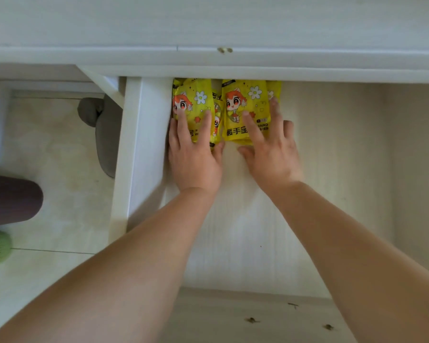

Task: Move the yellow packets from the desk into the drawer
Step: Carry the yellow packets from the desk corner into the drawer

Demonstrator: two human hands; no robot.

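Yellow packets (245,110) lying flat at back of drawer (233,231), under desk edge. L hand (195,157) & R hand (270,154) pressing down, fingers splayed, gripping nothing. Likely light, soft, slick film; pinching edges advisable.

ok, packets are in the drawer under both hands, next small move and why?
Probably lift both hands off and draw them back: the left hand and right hand lie flat, fingers spread, on yellow packets already lying at the drawer's far end.
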